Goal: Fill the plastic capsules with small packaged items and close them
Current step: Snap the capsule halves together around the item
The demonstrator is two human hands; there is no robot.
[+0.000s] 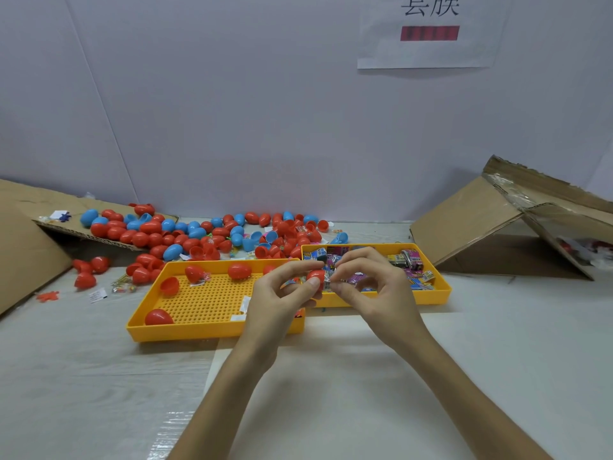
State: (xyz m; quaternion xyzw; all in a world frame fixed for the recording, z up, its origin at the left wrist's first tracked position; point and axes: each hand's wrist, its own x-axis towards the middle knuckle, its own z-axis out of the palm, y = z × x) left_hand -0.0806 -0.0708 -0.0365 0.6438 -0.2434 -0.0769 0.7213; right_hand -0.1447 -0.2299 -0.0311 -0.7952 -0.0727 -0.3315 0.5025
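Our left grip (282, 293) pinches a smooth red capsule (315, 277) between thumb and fingers, and our right grip (374, 287) pinches a small crinkly packet (328, 283) right against it, above where two trays meet. The perforated yellow tray (212, 333) holds a few egg-shaped red capsules. The other yellow tray (444, 287) holds glossy printed packets, with red and blue capsules heaped (166, 234) on the desk (99, 376) behind.
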